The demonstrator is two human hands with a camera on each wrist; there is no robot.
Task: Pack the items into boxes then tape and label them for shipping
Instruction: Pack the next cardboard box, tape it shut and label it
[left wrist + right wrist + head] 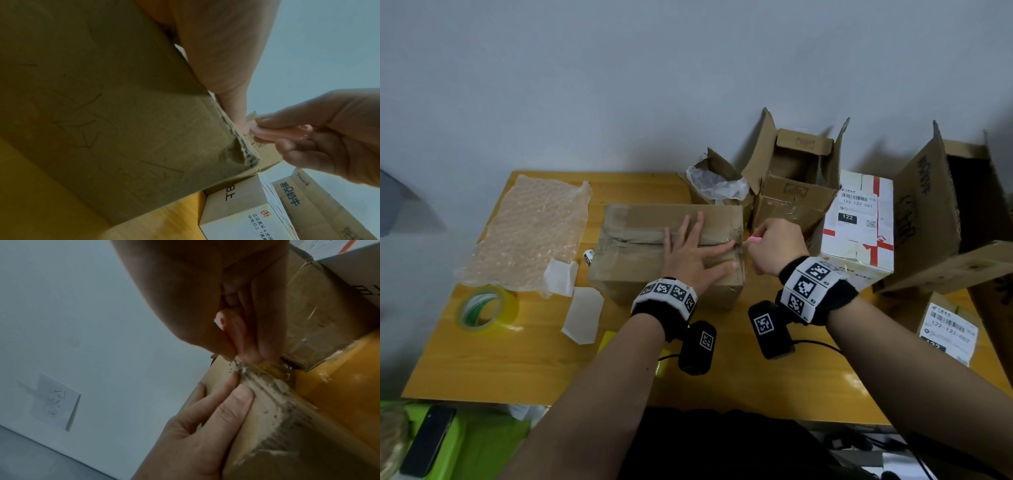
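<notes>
A closed brown cardboard box (640,240) lies in the middle of the yellow table (517,359), with tape along its top seam. My left hand (695,250) lies flat on the lid with fingers spread, pressing near the right end of the seam. My right hand (774,246) is curled round a small pink cutter (753,240) at the box's right edge. The right wrist view shows the pink cutter (234,331) pinched against the taped edge of the box (267,404), beside my left fingers (232,405). In the left wrist view the cutter (275,133) meets the box's corner (242,146).
A roll of clear tape (486,308) sits front left, with bubble wrap (527,233) and white paper scraps (582,313) behind and beside it. Open cartons (798,178) and a labelled white box (859,222) crowd the right side. A large open carton (945,212) stands far right.
</notes>
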